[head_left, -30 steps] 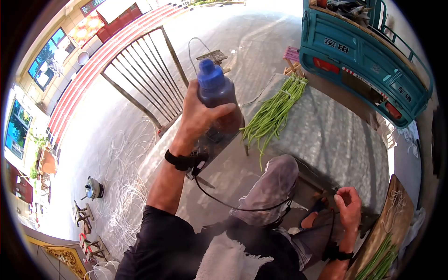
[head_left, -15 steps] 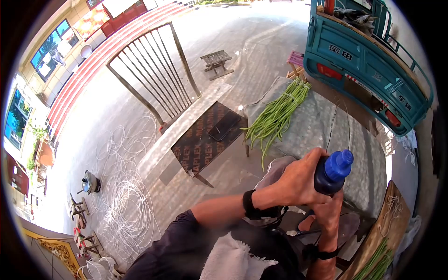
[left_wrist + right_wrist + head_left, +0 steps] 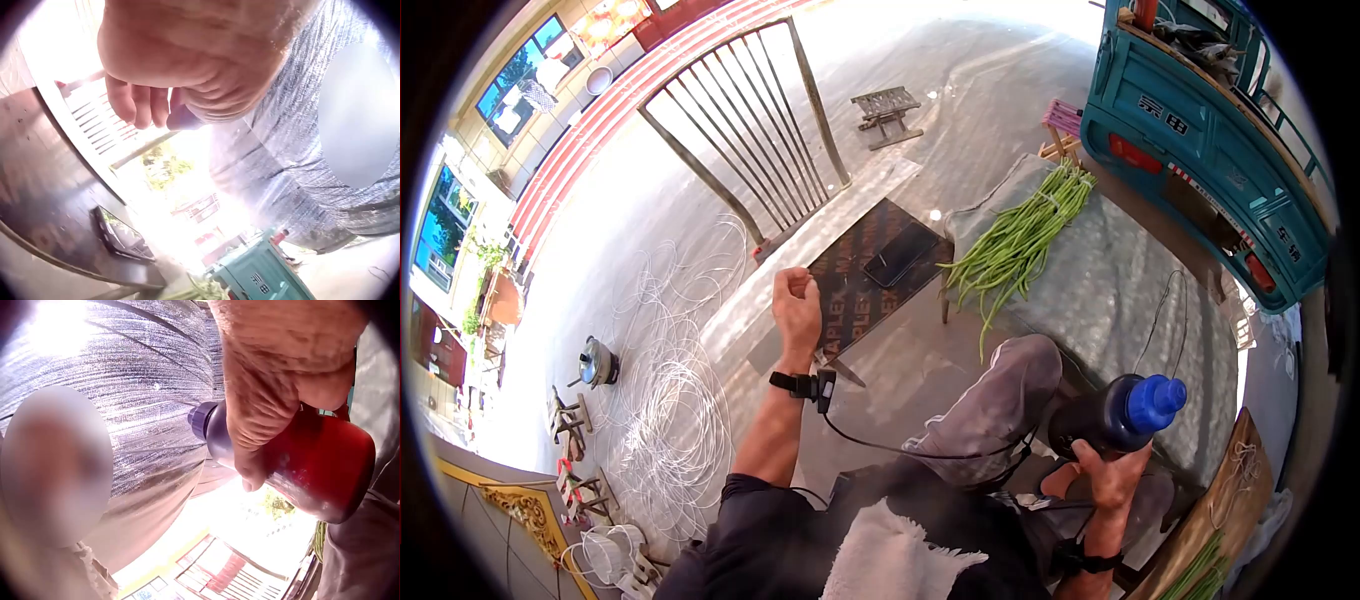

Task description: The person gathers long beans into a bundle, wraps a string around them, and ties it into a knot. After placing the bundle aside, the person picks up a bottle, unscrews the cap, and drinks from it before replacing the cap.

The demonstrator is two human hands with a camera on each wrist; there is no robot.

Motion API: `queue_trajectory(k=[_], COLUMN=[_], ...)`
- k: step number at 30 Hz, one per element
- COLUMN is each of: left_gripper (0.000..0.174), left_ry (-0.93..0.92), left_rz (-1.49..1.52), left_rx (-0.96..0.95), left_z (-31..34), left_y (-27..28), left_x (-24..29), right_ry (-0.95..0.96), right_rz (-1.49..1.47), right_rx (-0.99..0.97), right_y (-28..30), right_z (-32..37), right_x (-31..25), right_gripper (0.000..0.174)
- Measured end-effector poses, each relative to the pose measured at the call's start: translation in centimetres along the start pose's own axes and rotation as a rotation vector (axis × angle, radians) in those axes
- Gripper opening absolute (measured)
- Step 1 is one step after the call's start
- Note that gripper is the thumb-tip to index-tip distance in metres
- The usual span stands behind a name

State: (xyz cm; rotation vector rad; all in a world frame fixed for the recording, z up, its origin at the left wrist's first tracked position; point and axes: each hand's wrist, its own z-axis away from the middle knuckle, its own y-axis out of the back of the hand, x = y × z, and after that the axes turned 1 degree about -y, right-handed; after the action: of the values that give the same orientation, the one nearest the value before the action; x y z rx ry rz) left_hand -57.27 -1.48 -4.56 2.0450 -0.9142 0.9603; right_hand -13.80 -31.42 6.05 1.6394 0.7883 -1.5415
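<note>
A dark plastic bottle (image 3: 1095,418) with a blue cap lies tilted in my right hand (image 3: 1112,475), low at the right above my lap. The right wrist view shows the fingers and thumb wrapped round the bottle (image 3: 322,465), whose contents look red in the light. My left hand (image 3: 798,318) holds nothing, its fingers loosely curled beside the left edge of a dark printed board (image 3: 850,315). On that board rests a black phone (image 3: 900,255). A bundle of long green beans (image 3: 1030,220) lies on a grey-covered table (image 3: 1160,270) in front of me.
A slatted chair back (image 3: 745,130) rises beyond the board. A small wooden stool (image 3: 886,115) stands farther off. Tangled white line (image 3: 670,400) covers the ground at left. A teal cargo vehicle (image 3: 1200,160) is parked at back right, and a wooden plank (image 3: 1225,490) leans at right.
The bottle was in my left hand over the board, then came down to the right, where both hands met. Now the right hand holds it, and the left has swung back left without it.
</note>
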Motion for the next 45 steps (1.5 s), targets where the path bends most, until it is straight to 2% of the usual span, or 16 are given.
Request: queue_trajectory(k=[1,2,5,6,10,12,16,17,20,21,23,30,33,36,39,45], left_gripper=[0.024,0.036,0.047,0.057,0.062,0.057,0.049,0.043,0.033,0.027,0.03,0.035,0.035,0.031,0.033,0.034], left_ry=[0.124,0.039,0.04,0.149,0.087,0.041,0.08,-0.016,-0.066,0.047,0.055,0.284,0.205,0.237,0.063,0.123], left_rz=[-0.122,-0.364,-0.845,-0.854,-1.158,-1.172,-1.1,-1.101,-0.836,-0.844,-0.778,-1.119,-1.095,-1.024,-0.997,-1.04], left_rx=[0.096,0.116,0.165,0.065,-0.064,-0.16,-0.231,-0.243,-0.221,-0.258,-0.362,-0.293,-0.232,-0.4,-0.372,-0.536], left_z=[-0.5,0.1,0.6,0.0,-1.6,-2.3,-4.6,-5.1,-7.7,-9.2,-12.4,-20.0,-20.1,-20.9,-20.7,-22.4], left_y=[1.7,3.6,7.0,8.1,10.1,10.7,11.7,12.5,15.2,16.0,17.9,15.4,13.8,13.2,13.5,13.8], left_x=[-4.9,-6.3,-8.0,-8.6,-12.5,-12.8,-15.1,-15.6,-17.0,-15.8,-15.6,-14.0,-15.0,-16.2,-17.8,-17.5], right_ry=[0.0,0.003,0.004,0.0,-0.012,-0.078,0.039,0.019,0.006,0.009,0.014,-0.019,-0.02,-0.036,-0.157,-0.039], right_rz=[-0.016,-0.032,-0.035,-0.027,-0.013,-0.003,0.019,0.008,-0.011,-0.015,-0.003,0.142,0.052,0.091,0.197,0.246], right_rx=[-0.021,-0.039,-0.087,-0.103,-0.146,-0.157,-0.13,-0.12,-0.115,-0.118,-0.109,-0.115,-0.098,-0.127,-0.13,-0.081], right_y=[-0.1,-0.2,-0.7,-0.9,-1.7,-1.6,-2.1,-2.1,-2.2,-2.3,-2.4,-2.2,-3.0,-2.8,-2.1,-2.4], right_z=[-0.1,-0.2,-0.4,-0.3,-0.4,-0.6,-1.1,-1.1,-1.4,-1.6,-1.8,-2.6,-2.4,-2.3,-2.3,-2.8], right_x=[0.2,0.4,0.0,-0.3,-1.0,-1.0,-0.9,-0.9,-1.4,-1.5,-1.2,-0.6,-1.6,-2.2,-2.7,-1.1], right_gripper=[0.085,0.085,0.086,0.087,0.093,0.094,0.092,0.092,0.091,0.091,0.089,0.09,0.091,0.091,0.091,0.075])
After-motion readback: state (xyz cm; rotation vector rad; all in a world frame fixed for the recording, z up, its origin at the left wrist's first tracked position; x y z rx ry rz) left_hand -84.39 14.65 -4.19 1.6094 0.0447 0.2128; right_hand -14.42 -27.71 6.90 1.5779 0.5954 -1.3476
